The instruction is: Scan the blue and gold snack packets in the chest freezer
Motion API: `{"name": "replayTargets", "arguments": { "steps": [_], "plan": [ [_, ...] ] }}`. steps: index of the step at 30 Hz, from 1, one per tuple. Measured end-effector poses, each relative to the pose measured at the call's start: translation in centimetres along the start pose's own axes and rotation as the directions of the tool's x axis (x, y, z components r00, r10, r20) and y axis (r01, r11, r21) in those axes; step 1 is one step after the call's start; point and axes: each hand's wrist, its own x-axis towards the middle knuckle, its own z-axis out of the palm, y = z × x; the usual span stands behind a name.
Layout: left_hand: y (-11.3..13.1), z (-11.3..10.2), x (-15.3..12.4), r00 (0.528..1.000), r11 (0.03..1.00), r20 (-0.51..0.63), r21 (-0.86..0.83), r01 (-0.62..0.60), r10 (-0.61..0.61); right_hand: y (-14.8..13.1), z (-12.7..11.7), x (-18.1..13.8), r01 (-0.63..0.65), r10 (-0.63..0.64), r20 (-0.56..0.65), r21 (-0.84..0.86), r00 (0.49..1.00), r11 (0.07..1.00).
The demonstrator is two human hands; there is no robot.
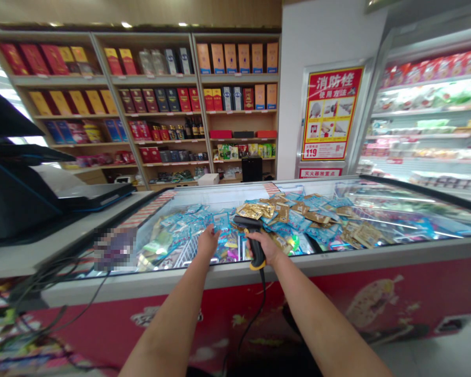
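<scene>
My right hand (263,245) is closed round the grip of a black and yellow barcode scanner (251,235), whose head points left over the chest freezer (337,264). A black cord hangs from the scanner's base. My left hand (207,242) reaches into the freezer and pinches a light blue packet (221,221), held up in front of the scanner's head. Below both hands lie several blue and gold snack packets (298,214) in wire baskets.
A black till screen and counter (26,193) stand at the left, with cables hanging down. Wooden shelves of boxed goods (160,99) line the back wall. An open chiller cabinet (427,120) stands at the right beside a red fire-hydrant poster (329,112).
</scene>
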Motion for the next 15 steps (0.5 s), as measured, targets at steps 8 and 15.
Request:
{"name": "replayTargets", "arguments": {
  "steps": [8,15],
  "plan": [
    [-0.4,-0.1,0.4,0.985,0.980,-0.103,-0.161,0.117,-0.135,-0.4,0.4,-0.3,-0.006,0.007,-0.043,0.019,0.999,1.000],
    [-2.1,0.1,1.1,0.900,0.922,-0.280,-0.296,0.251,-0.335,-0.2,0.2,-0.2,0.001,0.001,-0.054,0.025,0.999,1.000]
  ]
}}
